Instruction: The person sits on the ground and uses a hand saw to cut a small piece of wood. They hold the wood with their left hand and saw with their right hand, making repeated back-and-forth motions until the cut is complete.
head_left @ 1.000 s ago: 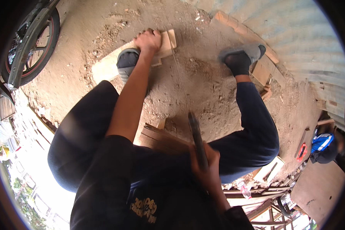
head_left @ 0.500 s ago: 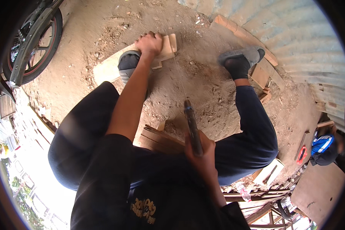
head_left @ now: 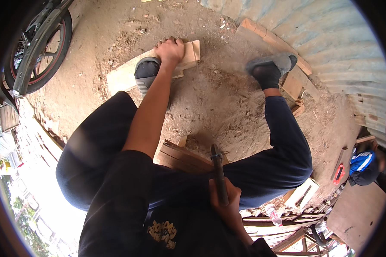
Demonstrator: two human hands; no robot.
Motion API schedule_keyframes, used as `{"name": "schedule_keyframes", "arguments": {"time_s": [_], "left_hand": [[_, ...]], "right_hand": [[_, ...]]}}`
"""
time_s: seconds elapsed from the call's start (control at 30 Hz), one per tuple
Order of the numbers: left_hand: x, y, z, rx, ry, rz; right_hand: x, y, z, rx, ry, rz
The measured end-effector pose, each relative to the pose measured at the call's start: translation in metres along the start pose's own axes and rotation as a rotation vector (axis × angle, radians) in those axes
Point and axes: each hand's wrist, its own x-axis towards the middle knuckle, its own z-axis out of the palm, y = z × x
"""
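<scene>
A pale wooden board (head_left: pixel 121 77) lies slantwise on the dirt ground, propped on a smaller wood piece whose edge shows beneath it. My left hand (head_left: pixel 170 50) is closed over the board's far edge near its right end, pressing it down. Just left of that hand, my sandalled left foot (head_left: pixel 146 73) stands on the same board. A thin line crosses the board right of my fingers. In front of my body, my right hand (head_left: pixel 228 201) is wrapped round the dark handle of a saw (head_left: pixel 218 167). Its thin blade, edge-on, hardly shows now.
My right foot (head_left: pixel 268 70) rests on the ground, beside wood offcuts (head_left: pixel 295 83) and a corrugated metal sheet (head_left: pixel 326 38). Brown planks (head_left: pixel 180 157) lie between my legs. A motorbike wheel (head_left: pixel 64 47) stands far left. Another person (head_left: pixel 364 167) is at the far right.
The saw and my right hand have moved back toward my body, away from the board. The blade, seen before as a thin line reaching the board, has nearly vanished from sight. My left hand keeps its hold.
</scene>
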Motion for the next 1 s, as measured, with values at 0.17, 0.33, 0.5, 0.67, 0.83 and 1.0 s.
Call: {"name": "schedule_keyframes", "arguments": {"time_s": [0.17,0.33,0.5,0.67,0.83,1.0], "left_hand": [[-0.005,0.003,-0.008,-0.051,-0.052,-0.032],[-0.009,0.003,0.0,-0.045,-0.029,-0.027],[-0.003,0.006,0.001,-0.063,0.034,-0.1],[-0.006,0.005,-0.01,-0.073,-0.053,-0.082],[-0.012,0.014,-0.015,-0.151,-0.074,0.01],[-0.002,0.008,0.001,-0.067,-0.022,-0.065]], "right_hand": [[0.034,-0.008,0.009,0.039,-0.037,0.109],[0.001,-0.006,-0.001,0.01,0.009,0.05],[0.005,-0.003,-0.003,-0.004,-0.017,0.081],[0.006,-0.004,0.002,-0.016,-0.024,0.087],[0.002,0.004,0.004,-0.025,-0.046,0.064],[0.001,-0.001,-0.005,-0.039,-0.051,0.049]]}}
